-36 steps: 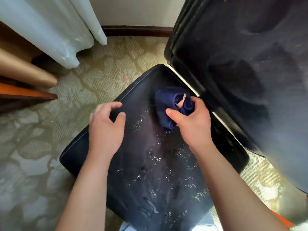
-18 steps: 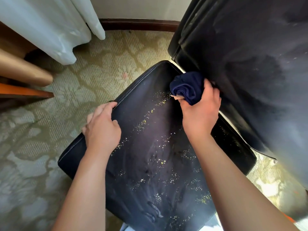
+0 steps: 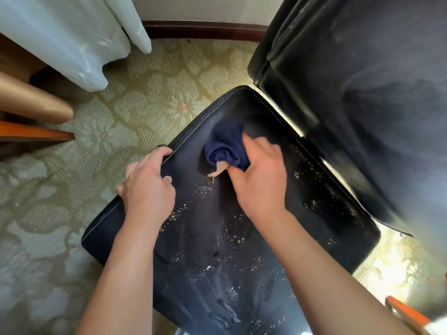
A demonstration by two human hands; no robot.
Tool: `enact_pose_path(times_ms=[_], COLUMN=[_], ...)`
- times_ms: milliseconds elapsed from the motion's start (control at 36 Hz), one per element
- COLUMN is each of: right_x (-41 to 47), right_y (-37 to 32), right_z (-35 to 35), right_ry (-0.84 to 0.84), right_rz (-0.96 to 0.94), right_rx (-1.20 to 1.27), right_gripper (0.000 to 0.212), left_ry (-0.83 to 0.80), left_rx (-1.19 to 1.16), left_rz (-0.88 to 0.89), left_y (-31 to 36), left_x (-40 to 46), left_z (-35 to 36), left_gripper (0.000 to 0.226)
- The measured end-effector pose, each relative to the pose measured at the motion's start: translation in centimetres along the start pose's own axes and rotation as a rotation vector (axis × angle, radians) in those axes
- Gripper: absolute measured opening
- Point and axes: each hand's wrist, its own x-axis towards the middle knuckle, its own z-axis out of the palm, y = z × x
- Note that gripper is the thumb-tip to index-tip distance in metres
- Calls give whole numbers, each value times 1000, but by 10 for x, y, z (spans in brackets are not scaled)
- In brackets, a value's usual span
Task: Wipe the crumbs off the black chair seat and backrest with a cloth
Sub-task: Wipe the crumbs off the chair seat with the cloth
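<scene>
The black chair seat (image 3: 217,238) fills the middle of the view, dotted with pale yellow crumbs (image 3: 205,187). Its dusty black backrest (image 3: 362,93) rises at the right. My right hand (image 3: 261,180) is closed around a bunched dark blue cloth (image 3: 225,148) and presses it on the far part of the seat. My left hand (image 3: 147,184) grips the seat's left edge, fingers curled over the stitched seam.
Patterned green carpet (image 3: 60,238) surrounds the chair. A white curtain (image 3: 72,37) hangs at the top left beside wooden furniture (image 3: 31,110). A dark baseboard (image 3: 205,30) runs along the far wall. An orange-edged object (image 3: 408,315) sits at the lower right.
My right hand has swept the cloth from the seat's back corner near the backrest leftward onto the far middle of the seat. My left hand has closed over the seat's left edge.
</scene>
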Motion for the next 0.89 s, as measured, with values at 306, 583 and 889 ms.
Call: enact_pose_path(times_ms=[306, 583, 889], right_x=[-4, 50, 22], right_y=[10, 9, -34], right_z=[-24, -19, 5], right_ry=[30, 278, -29], right_rz=[-122, 60, -250], right_rx=[121, 63, -15], right_gripper=[57, 60, 54], left_ry=[-48, -48, -79], left_rx=[-41, -35, -38], left_rz=[29, 62, 55], left_y=[-4, -9, -12], left_x=[-4, 0, 8], left_z=[-7, -7, -13], left_gripper=[54, 55, 56])
